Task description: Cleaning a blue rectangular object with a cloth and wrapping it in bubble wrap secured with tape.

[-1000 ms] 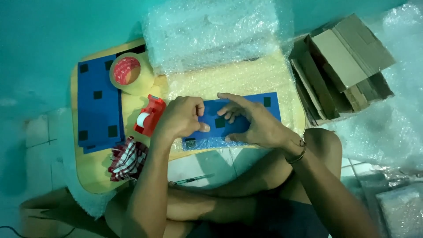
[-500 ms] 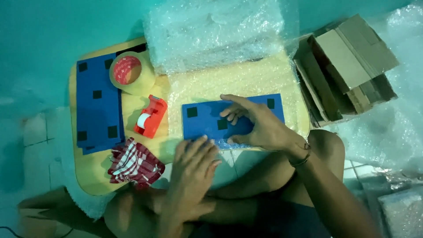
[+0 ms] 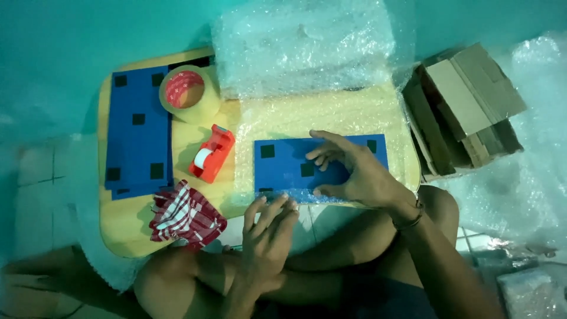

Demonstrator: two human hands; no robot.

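The right hand (image 3: 354,174), fingers spread, presses the blue panel (image 3: 289,168) flat on bubble wrap (image 3: 319,115) mid-desk; the left hand (image 3: 269,227) pinches the wrap's near edge. A tug could slide the panel askew.

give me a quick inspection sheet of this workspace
surface: low yellow table, a bubble wrap sheet spread over its right part
job's things: blue panel with black squares lying flat on the sheet
clutter: stack of blue panels, tape roll, red tape dispenser, checked cloth, bubble wrap bundle
grippers: right hand pressing on the panel; left hand at the sheet's near edge, grip unclear
cables: nothing seen
surroundings: flattened cardboard to the right, tiled floor
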